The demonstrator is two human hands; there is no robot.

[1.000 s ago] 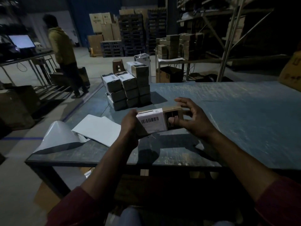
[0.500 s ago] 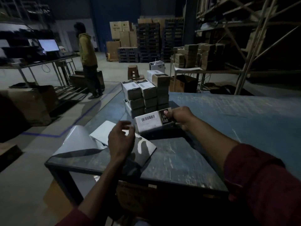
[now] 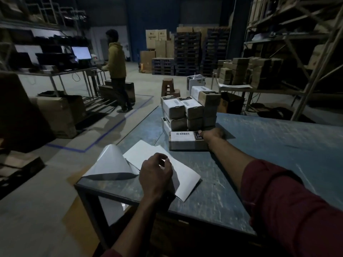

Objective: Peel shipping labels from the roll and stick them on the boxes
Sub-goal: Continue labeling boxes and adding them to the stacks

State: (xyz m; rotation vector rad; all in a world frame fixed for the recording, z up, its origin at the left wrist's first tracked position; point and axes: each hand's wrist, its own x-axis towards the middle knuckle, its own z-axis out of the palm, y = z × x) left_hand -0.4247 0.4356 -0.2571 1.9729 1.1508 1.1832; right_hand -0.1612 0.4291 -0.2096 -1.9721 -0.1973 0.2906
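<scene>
A small brown box with a white barcode label [image 3: 183, 140] lies on the blue-grey table [image 3: 259, 145], right in front of a stack of labelled boxes [image 3: 187, 112]. My right hand [image 3: 211, 135] grips that box at its right end. My left hand [image 3: 156, 171] hovers with loosely curled fingers over the white label sheet [image 3: 181, 184] near the table's front left corner and holds nothing. A curled strip of label backing [image 3: 111, 164] arches up beside the sheet and hangs over the table edge.
A person in a yellow hoodie [image 3: 116, 60] stands at a bench with a lit monitor [image 3: 81, 52] at the far left. Cardboard boxes [image 3: 55, 114] sit on the floor left. A brown stool [image 3: 168, 87], pallets and metal shelving [image 3: 297, 52] lie beyond.
My right hand has carried the labelled box forward and set it down against the stack. My left hand let go of the box and moved down over the label sheet.
</scene>
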